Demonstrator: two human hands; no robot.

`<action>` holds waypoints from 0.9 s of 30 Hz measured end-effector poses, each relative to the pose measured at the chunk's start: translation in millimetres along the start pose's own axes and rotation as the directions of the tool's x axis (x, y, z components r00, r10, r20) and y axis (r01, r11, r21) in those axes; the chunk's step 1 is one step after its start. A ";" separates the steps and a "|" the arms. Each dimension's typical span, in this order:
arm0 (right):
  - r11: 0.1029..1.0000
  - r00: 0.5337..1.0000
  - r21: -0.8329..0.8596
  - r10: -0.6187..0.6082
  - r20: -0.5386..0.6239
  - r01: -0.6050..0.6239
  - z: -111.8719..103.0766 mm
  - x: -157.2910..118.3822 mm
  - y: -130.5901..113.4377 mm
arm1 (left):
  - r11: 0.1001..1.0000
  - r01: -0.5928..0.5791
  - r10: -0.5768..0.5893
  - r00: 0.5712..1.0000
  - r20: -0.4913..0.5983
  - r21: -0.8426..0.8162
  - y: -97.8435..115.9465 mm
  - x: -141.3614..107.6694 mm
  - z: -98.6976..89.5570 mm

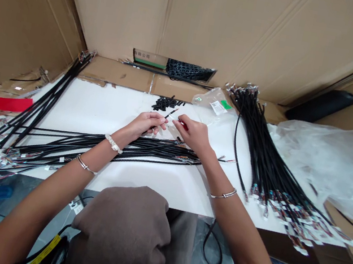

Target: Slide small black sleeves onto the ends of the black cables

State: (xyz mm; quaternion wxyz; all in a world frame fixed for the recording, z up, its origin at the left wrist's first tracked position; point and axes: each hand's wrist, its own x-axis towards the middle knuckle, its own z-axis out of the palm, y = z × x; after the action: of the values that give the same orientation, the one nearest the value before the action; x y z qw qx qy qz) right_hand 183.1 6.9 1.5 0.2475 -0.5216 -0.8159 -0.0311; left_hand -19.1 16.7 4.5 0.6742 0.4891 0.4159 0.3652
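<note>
My left hand [148, 123] is closed around a black cable [170, 113] close to its end, where thin coloured wires stick out up and to the right. Just right of that end, my right hand [195, 133] is curled shut on a small red object [184, 125]. Most of it is hidden by the fingers, so its kind does not show. Beneath both hands a bundle of black cables [147, 144] lies across the white table [106, 106]. Short black tube pieces [164, 103] are heaped just beyond my hands.
A thick bundle of black cables [254, 136] lies on the right, with a clear plastic bag [323, 153] beside it. More cables [56, 90] slant along the left. A small labelled bag [217, 103] sits at the back, before a cardboard wall [196, 17].
</note>
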 end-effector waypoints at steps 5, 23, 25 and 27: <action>0.999 0.999 -0.039 -0.030 -0.015 0.029 0.8 -0.3 0.4 | 0.999 -0.023 0.022 1.000 0.007 0.031 -1.0 -0.4 -1.0; 1.000 1.000 -0.026 0.001 -0.026 -0.001 2.0 -0.1 -1.1 | 0.985 -0.115 0.118 0.993 -0.019 0.131 -4.9 -1.0 4.0; 1.000 0.999 -0.001 0.022 -0.035 -0.022 1.4 0.3 -0.3 | 0.983 -0.119 0.124 0.992 -0.028 0.137 -5.8 -0.1 3.5; 0.999 0.999 0.008 0.035 -0.038 -0.034 0.3 0.3 1.0 | 0.983 -0.122 0.129 0.991 -0.043 0.137 -6.3 0.8 3.0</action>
State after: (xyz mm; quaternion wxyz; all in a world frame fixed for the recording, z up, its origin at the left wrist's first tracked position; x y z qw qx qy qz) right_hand 183.8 7.7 1.2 0.2654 -0.5339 -0.8021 -0.0336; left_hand -15.5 14.7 -1.2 0.6044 0.5488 0.4253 0.3908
